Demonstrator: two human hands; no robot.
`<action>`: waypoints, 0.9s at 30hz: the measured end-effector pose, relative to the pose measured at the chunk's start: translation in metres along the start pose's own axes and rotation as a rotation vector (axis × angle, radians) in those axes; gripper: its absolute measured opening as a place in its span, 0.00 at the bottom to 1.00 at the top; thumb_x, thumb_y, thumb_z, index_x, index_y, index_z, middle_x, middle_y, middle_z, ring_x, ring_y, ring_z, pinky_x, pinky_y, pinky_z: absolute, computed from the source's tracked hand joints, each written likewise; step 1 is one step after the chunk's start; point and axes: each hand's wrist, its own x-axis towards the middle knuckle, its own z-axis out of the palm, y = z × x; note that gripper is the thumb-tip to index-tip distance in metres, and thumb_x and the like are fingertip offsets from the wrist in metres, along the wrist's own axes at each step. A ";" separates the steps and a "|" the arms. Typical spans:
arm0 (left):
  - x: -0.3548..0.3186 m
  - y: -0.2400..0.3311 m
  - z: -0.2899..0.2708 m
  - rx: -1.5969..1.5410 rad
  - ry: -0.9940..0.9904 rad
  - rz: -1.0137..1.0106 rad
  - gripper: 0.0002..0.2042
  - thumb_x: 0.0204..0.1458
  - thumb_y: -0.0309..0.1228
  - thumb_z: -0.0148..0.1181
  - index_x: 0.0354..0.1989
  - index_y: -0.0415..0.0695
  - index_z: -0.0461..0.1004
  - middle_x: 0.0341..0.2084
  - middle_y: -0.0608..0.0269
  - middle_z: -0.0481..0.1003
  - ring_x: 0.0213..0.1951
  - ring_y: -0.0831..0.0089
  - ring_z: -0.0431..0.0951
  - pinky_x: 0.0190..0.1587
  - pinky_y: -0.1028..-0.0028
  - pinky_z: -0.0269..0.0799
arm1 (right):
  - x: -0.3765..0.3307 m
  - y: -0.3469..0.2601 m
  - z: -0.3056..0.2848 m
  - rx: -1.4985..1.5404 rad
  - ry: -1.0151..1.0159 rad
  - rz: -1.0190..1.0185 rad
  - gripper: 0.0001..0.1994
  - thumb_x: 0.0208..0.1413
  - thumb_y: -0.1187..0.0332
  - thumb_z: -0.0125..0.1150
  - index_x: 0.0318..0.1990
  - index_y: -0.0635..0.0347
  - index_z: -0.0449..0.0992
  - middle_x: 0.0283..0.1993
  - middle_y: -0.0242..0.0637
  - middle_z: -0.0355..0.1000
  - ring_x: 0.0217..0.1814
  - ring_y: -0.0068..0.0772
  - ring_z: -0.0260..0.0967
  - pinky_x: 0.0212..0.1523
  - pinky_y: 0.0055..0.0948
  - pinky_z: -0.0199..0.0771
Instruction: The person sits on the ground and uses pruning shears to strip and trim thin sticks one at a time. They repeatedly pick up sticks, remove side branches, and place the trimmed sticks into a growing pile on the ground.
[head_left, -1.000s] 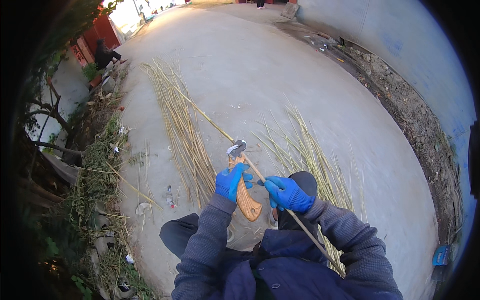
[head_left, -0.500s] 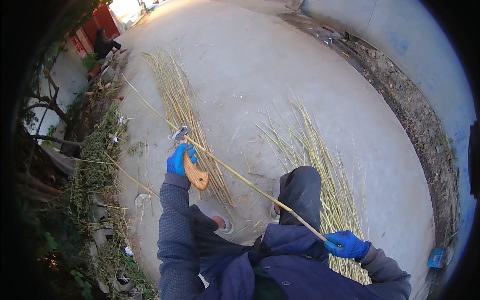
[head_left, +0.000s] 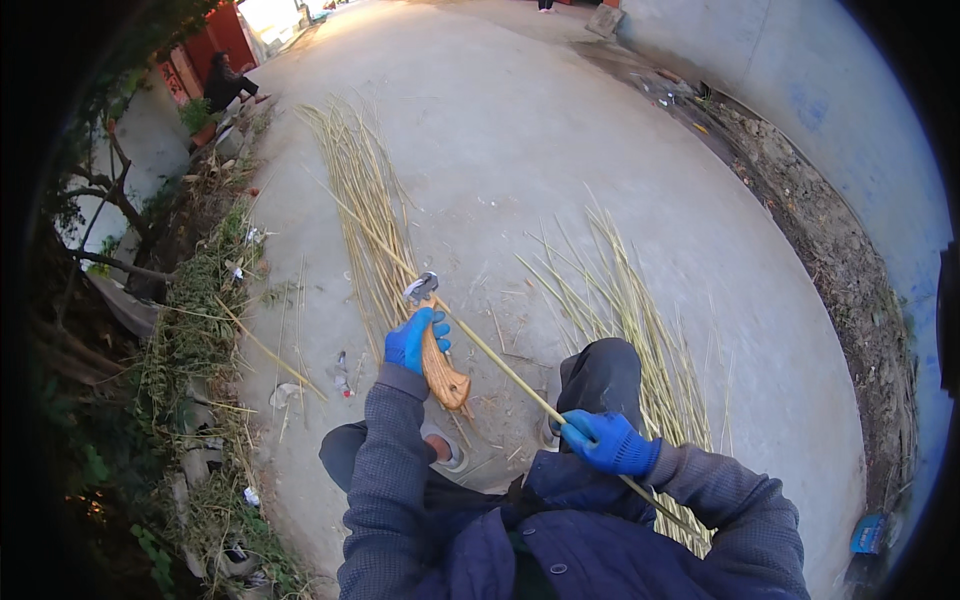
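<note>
Yellow-green stalk [head_left: 499, 360] is held aslant above the concrete pavement [head_left: 480, 140], wrapped by the curled fingers of the blue-gloved right hand [head_left: 608, 442] and met farther forward by the metal head [head_left: 421, 287] of a wooden-handled hand tool [head_left: 444, 376]. This tool is clasped in the blue-gloved left hand [head_left: 408, 342]; a tan bundle [head_left: 374, 212] and a greener bundle [head_left: 658, 345] of stalks are laid on the pavement.
</note>
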 end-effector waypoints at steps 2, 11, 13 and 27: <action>0.031 0.028 -0.037 -0.009 0.098 0.063 0.24 0.56 0.39 0.62 0.55 0.35 0.69 0.42 0.55 0.77 0.39 0.66 0.78 0.41 0.68 0.77 | -0.075 0.005 -0.021 -0.136 -0.033 0.003 0.10 0.58 0.67 0.59 0.46 0.55 0.75 0.20 0.44 0.70 0.19 0.47 0.70 0.22 0.39 0.71; 0.023 0.008 -0.022 0.008 0.005 -0.010 0.23 0.57 0.39 0.61 0.55 0.35 0.70 0.43 0.55 0.77 0.40 0.67 0.78 0.38 0.69 0.78 | -0.111 -0.019 -0.062 0.074 -0.134 0.243 0.20 0.60 0.66 0.59 0.59 0.58 0.71 0.29 0.41 0.76 0.28 0.34 0.77 0.32 0.29 0.76; -0.006 -0.015 0.014 -0.025 -0.062 -0.046 0.21 0.57 0.37 0.61 0.53 0.34 0.71 0.41 0.54 0.77 0.35 0.68 0.79 0.32 0.71 0.79 | -0.058 -0.023 -0.059 0.094 -0.133 0.306 0.19 0.61 0.64 0.58 0.58 0.58 0.71 0.30 0.40 0.77 0.30 0.29 0.78 0.35 0.27 0.78; 0.047 0.016 -0.045 -0.012 0.122 0.034 0.24 0.55 0.39 0.63 0.54 0.35 0.71 0.43 0.54 0.76 0.40 0.65 0.78 0.41 0.67 0.78 | -0.116 0.007 -0.029 -0.554 0.061 -0.154 0.06 0.52 0.70 0.62 0.32 0.58 0.70 0.17 0.36 0.65 0.17 0.41 0.66 0.21 0.37 0.64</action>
